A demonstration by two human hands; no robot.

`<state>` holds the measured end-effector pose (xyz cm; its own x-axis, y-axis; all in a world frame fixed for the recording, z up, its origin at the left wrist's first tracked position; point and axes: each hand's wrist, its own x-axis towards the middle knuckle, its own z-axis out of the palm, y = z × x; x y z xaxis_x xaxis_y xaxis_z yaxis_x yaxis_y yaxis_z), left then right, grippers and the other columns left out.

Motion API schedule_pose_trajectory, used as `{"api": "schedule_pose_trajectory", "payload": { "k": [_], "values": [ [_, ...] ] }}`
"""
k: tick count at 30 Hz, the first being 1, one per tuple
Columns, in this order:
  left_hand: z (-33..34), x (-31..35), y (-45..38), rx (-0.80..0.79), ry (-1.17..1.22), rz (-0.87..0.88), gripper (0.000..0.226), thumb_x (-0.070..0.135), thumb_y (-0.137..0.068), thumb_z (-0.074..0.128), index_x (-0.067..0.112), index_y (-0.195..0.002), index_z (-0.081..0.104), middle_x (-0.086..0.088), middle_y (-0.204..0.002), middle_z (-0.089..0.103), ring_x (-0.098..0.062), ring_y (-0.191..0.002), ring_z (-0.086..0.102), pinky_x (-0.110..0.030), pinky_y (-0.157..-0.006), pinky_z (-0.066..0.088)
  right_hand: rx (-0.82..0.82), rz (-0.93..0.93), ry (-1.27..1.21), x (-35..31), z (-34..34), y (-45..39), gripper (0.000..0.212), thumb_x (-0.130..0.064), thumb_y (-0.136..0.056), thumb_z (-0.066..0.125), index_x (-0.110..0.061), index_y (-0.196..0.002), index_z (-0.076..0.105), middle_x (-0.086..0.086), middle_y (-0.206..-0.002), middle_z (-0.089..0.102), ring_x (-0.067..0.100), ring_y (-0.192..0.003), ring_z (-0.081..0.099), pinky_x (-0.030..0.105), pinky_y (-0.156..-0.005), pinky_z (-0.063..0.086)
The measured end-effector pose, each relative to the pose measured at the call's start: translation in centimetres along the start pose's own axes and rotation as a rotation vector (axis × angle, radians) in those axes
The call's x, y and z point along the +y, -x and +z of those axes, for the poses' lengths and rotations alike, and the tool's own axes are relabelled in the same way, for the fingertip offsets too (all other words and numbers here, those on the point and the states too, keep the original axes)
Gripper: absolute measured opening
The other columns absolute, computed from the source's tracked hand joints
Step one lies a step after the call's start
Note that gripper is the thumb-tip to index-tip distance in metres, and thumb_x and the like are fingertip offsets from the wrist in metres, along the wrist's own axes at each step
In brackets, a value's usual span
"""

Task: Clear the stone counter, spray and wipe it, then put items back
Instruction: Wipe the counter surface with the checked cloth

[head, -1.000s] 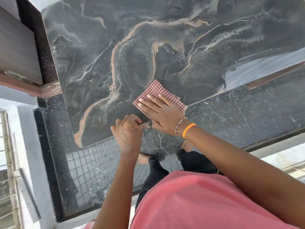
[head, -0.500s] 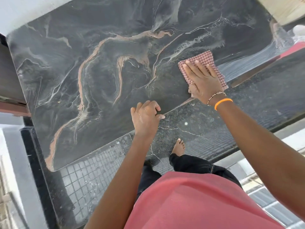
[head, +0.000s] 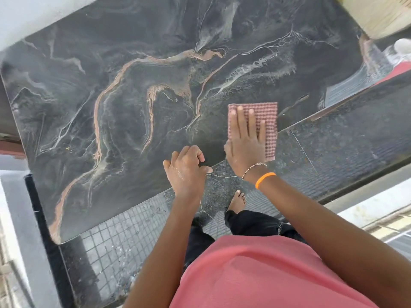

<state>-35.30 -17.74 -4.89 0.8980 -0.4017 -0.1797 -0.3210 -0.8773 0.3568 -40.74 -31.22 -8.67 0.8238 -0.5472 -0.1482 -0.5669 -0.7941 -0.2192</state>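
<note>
A dark stone counter [head: 138, 112] with orange and white veins fills the upper part of the head view, and nothing stands on it. A red-and-white checked cloth [head: 268, 117] lies folded flat near the counter's front edge. My right hand [head: 244, 141] presses on the cloth with straight fingers. My left hand [head: 185, 168] rests at the counter's front edge just left of it, its fingers curled over the lip of the stone.
At the far right end of the counter are a cream ribbed object [head: 382, 14], something white [head: 402, 46] and something red [head: 398, 73], all cut off by the frame. A dark tiled floor [head: 124, 232] and my bare foot [head: 238, 201] lie below.
My right hand slid the cloth right along the front edge, then back left and nearer, turning its fingers straight ahead. My left hand stayed at the counter's edge.
</note>
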Motion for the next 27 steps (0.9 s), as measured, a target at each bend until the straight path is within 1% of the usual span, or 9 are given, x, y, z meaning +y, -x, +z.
{"api": "schedule_pose_trajectory", "payload": {
  "k": [4,6,8,12,14,17,23,25,27],
  "values": [
    [0.1,0.0,0.6,0.040,-0.023,-0.023,0.034,0.027,-0.061,0.083,0.018,-0.071,0.051,0.013,-0.070,0.046,-0.016,-0.070,0.041,-0.029,-0.068,0.018,-0.079,-0.408,0.074,-2.6,0.4,-2.3,0.069,-0.029,-0.090,0.034,-0.019,-0.151,0.005,0.001,-0.160,0.008,0.027,-0.147,0.009,0.050,-0.118,0.006],
    [0.3,0.1,0.8,0.046,-0.036,-0.016,0.031,0.026,-0.063,0.081,0.018,-0.070,0.052,0.013,-0.070,0.047,-0.016,-0.071,0.041,-0.029,-0.069,0.018,-0.106,-0.503,0.099,-2.9,-0.1,-4.6,0.068,-0.030,-0.089,0.033,-0.022,-0.151,0.007,-0.002,-0.160,0.010,0.024,-0.147,0.011,0.048,-0.118,0.008],
    [0.3,0.6,0.7,0.031,-0.039,0.014,0.030,0.027,-0.064,0.081,0.019,-0.072,0.053,0.012,-0.072,0.050,-0.017,-0.072,0.042,-0.029,-0.070,0.018,-0.114,-0.514,0.110,-2.4,-0.7,-6.8,0.067,-0.031,-0.089,0.034,-0.024,-0.151,0.008,-0.004,-0.160,0.011,0.023,-0.147,0.011,0.047,-0.118,0.006],
    [0.6,3.1,-0.8,-0.028,-0.031,0.129,0.033,0.039,-0.063,0.080,0.019,-0.073,0.056,0.015,-0.072,0.047,-0.015,-0.074,0.042,-0.028,-0.070,0.016,-0.059,-0.397,0.101,1.2,-1.9,-9.6,0.065,-0.033,-0.091,0.033,-0.027,-0.151,0.009,-0.006,-0.160,0.012,0.023,-0.148,0.011,0.053,-0.117,0.001],
    [1.0,4.9,-1.9,-0.061,-0.038,0.191,0.034,0.042,-0.063,0.078,0.019,-0.074,0.056,0.014,-0.073,0.047,-0.016,-0.076,0.045,-0.027,-0.070,0.015,-0.038,-0.298,0.082,4.3,-2.7,-10.9,0.064,-0.034,-0.092,0.034,-0.028,-0.150,0.009,-0.007,-0.160,0.012,0.023,-0.148,0.010,0.053,-0.116,-0.002],
    [2.0,7.4,-3.2,-0.089,-0.020,0.254,0.035,0.042,-0.063,0.079,0.018,-0.077,0.057,0.013,-0.075,0.051,-0.016,-0.077,0.047,-0.027,-0.071,0.015,0.002,-0.121,0.059,10.2,-4.2,-12.3,0.065,-0.031,-0.090,0.037,-0.029,-0.150,0.012,-0.008,-0.159,0.013,0.023,-0.147,0.012,0.054,-0.116,0.000],
    [3.7,9.3,-3.4,-0.105,-0.026,0.307,0.035,0.043,-0.064,0.077,0.019,-0.074,0.053,0.013,-0.073,0.049,-0.016,-0.075,0.046,-0.027,-0.070,0.016,0.065,0.193,-0.026,20.2,-6.7,-12.1,0.066,-0.034,-0.086,0.030,-0.028,-0.150,0.014,-0.005,-0.159,0.014,0.026,-0.147,0.011,0.056,-0.117,0.000],
    [4.0,9.4,-3.3,-0.088,-0.027,0.285,0.035,0.044,-0.065,0.076,0.019,-0.073,0.053,0.012,-0.072,0.049,-0.015,-0.074,0.045,-0.027,-0.070,0.016,0.102,0.276,-0.044,21.5,-6.9,-11.2,0.067,-0.033,-0.085,0.029,-0.026,-0.150,0.015,-0.004,-0.159,0.016,0.028,-0.147,0.012,0.056,-0.117,0.001],
    [4.1,9.4,-3.2,-0.078,-0.033,0.268,0.035,0.045,-0.066,0.074,0.018,-0.073,0.053,0.012,-0.073,0.052,-0.015,-0.074,0.044,-0.027,-0.070,0.016,0.135,0.369,-0.073,21.0,-6.4,-10.4,0.064,-0.029,-0.090,0.035,-0.024,-0.150,0.014,-0.002,-0.159,0.015,0.030,-0.147,0.011,0.057,-0.117,0.001]
  ]
}}
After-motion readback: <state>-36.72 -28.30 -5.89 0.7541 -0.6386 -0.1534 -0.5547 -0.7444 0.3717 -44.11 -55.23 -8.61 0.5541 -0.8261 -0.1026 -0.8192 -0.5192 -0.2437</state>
